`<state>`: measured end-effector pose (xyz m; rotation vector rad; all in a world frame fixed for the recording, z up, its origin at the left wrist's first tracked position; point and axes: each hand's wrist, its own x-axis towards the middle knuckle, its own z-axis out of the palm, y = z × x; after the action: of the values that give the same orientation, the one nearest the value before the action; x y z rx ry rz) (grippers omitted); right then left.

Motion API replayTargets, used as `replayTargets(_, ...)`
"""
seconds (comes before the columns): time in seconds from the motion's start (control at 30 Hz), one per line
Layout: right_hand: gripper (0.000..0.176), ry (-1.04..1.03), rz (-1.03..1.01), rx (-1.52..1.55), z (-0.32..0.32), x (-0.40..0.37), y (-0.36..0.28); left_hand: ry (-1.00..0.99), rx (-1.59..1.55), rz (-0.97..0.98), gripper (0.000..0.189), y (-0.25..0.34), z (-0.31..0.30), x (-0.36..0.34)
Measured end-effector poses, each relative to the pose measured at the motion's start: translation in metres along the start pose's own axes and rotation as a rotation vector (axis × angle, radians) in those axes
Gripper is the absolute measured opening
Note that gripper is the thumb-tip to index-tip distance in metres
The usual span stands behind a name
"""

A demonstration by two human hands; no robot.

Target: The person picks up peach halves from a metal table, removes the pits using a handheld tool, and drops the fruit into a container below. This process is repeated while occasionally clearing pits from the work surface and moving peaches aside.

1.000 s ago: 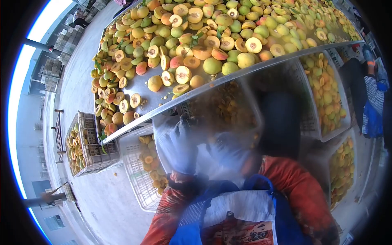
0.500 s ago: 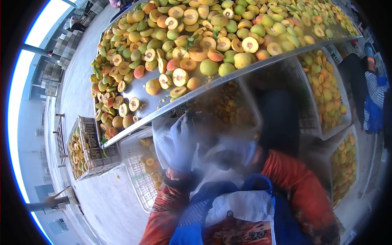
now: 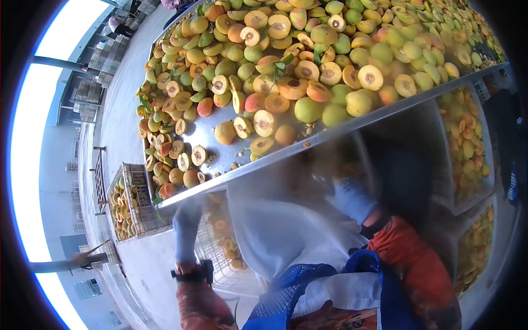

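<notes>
The left hand [image 3: 186, 223], in a pale blue glove, is raised just under the rim of the long steel sorting table [image 3: 217, 154]. Motion blur hides whether it grips anything. The right hand [image 3: 352, 199], gloved alike, sits below the same rim, and I cannot tell its grasp either. Between the hands hangs a translucent white plastic sheet [image 3: 286, 231] (it veils the lap). Just beside the left hand, toward the right one, stands a white slatted plastic crate [image 3: 212, 264] holding halved yellow peaches [image 3: 223, 226]. Above both hands, whole and cut green-yellow peaches [image 3: 308, 110] cover the table.
</notes>
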<state>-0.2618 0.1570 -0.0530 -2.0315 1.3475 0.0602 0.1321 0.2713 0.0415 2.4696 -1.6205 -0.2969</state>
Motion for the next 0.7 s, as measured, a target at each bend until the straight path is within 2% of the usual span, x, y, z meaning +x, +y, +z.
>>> replayTargets(0.03, 0.036, -0.002, -0.003, 0.000, -0.001, 0.003, -0.001, 0.169, 0.138, 0.221, 0.036, -0.014, 0.018, 0.037)
replayTargets(0.07, 0.036, 0.032, -0.030, 0.049, -0.001, 0.004, 0.000, 0.032, -0.254, 0.005, 0.041, 0.076, -0.003, 0.059)
replayTargets(0.1, 0.037, 0.070, -0.051, 0.098, -0.001, 0.004, 0.001, 0.036, -0.407, -0.069, 0.053, 0.092, 0.010, 0.087)
replayTargets(0.13, 0.037, 0.078, -0.038, 0.099, 0.000, 0.004, 0.001, 0.094, -0.184, 0.294, 0.064, 0.081, 0.031, 0.123)
replayTargets(0.2, 0.037, 0.079, -0.056, 0.065, 0.000, 0.002, 0.002, -0.013, 0.088, 0.364, 0.074, 0.106, 0.055, 0.162)
replayTargets(0.27, 0.037, 0.088, -0.070, 0.136, 0.013, 0.004, 0.009, -0.197, 0.017, 0.309, 0.075, 0.105, 0.066, 0.187)
replayTargets(0.3, 0.040, 0.220, -0.167, 0.148, 0.020, 0.004, 0.011, -0.280, -0.117, 0.208, 0.074, 0.088, 0.072, 0.199)
replayTargets(0.33, 0.049, 0.350, -0.272, 0.157, 0.023, 0.003, 0.009, -0.405, -0.429, 0.037, 0.066, 0.107, 0.049, 0.184)
replayTargets(0.4, 0.046, 0.328, -0.270, 0.156, -0.002, -0.003, -0.011, -0.433, -1.051, -0.071, 0.065, 0.120, 0.019, 0.143)
replayTargets(0.47, 0.042, 0.283, -0.284, 0.146, -0.020, -0.008, -0.039, -0.457, -1.495, 0.083, 0.065, 0.136, 0.010, 0.089)
replayTargets(0.57, 0.029, 0.447, -0.482, 0.215, -0.028, -0.005, -0.077, -0.391, -1.674, 0.053, 0.067, 0.145, 0.031, 0.039)
replayTargets(0.63, 0.033, 0.460, -0.524, 0.128, -0.033, -0.016, -0.096, -0.334, -1.658, 0.023, 0.062, 0.151, 0.045, 0.015)
replayTargets(0.67, 0.038, 0.482, -0.559, 0.055, -0.036, -0.022, -0.101, -0.101, -1.151, 0.246, 0.059, 0.158, 0.051, 0.010)
replayTargets(0.7, 0.038, 0.484, -0.562, 0.037, -0.033, -0.027, -0.102, -0.107, -1.190, 0.199, 0.058, 0.162, 0.050, 0.000)
